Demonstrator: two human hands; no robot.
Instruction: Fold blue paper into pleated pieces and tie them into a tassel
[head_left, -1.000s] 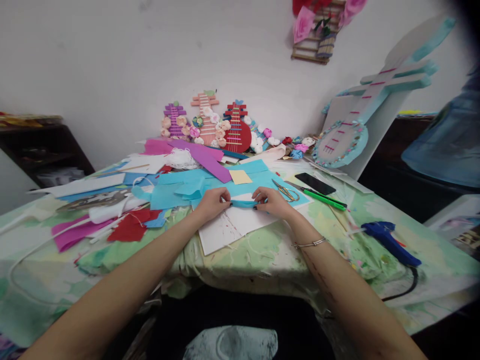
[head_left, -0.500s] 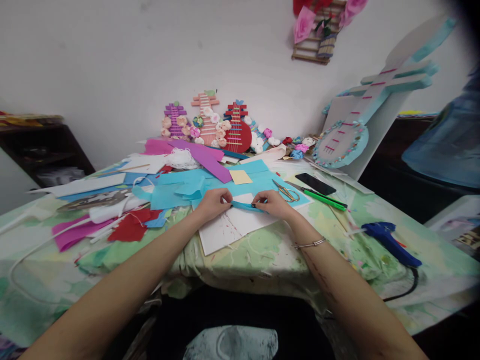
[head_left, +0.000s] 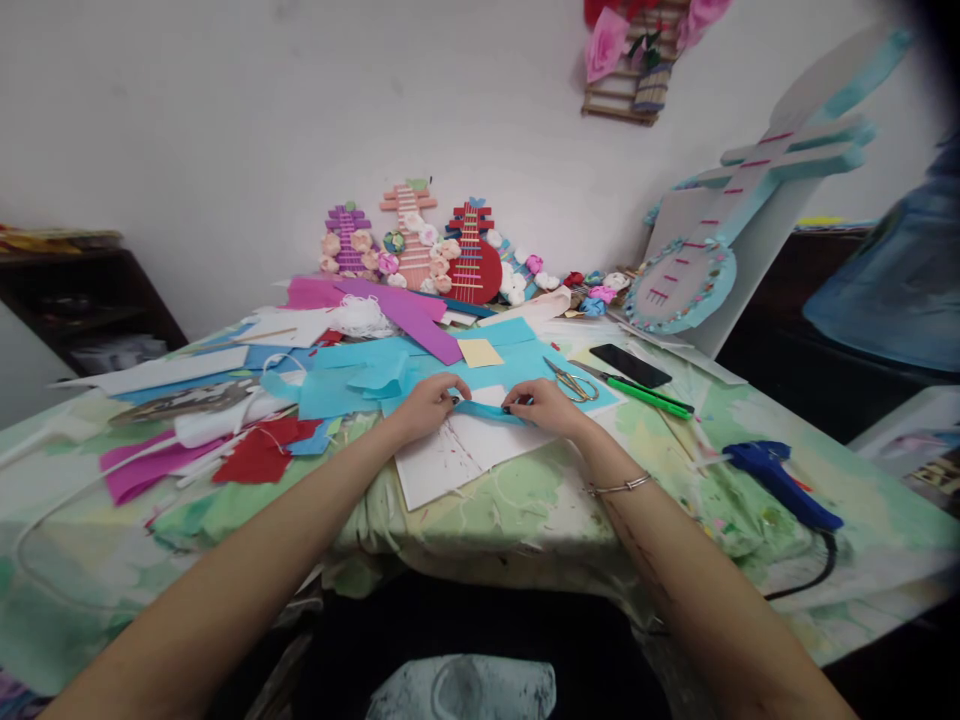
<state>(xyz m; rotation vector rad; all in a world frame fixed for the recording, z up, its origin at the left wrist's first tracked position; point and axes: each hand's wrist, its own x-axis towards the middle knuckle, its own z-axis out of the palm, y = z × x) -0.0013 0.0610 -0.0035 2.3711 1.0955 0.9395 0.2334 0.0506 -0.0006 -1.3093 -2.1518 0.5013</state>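
A narrow folded strip of blue crepe paper (head_left: 484, 410) stretches between my two hands, just above a white board (head_left: 435, 470). The fingers of my left hand (head_left: 427, 408) pinch its left end. At the other end, my right hand (head_left: 546, 408) grips it between thumb and fingers. Behind the hands lie larger blue sheets (head_left: 517, 352) and a small cream paper square (head_left: 480, 353). A pair of gold-handled scissors (head_left: 576, 382) rests right of my right hand, close to it.
Farther right are a green utility knife (head_left: 651, 397), a black phone (head_left: 630, 365) and a blue glue gun (head_left: 784, 485) with its cord. Red paper scraps (head_left: 262, 452) and a white cable lie left. Decorated model instruments (head_left: 472, 265) lean against the wall.
My left hand's fingertips have shifted slightly, the index finger lifting a little at the strip's left end. My right hand stays nearly still. The strip remains between them.
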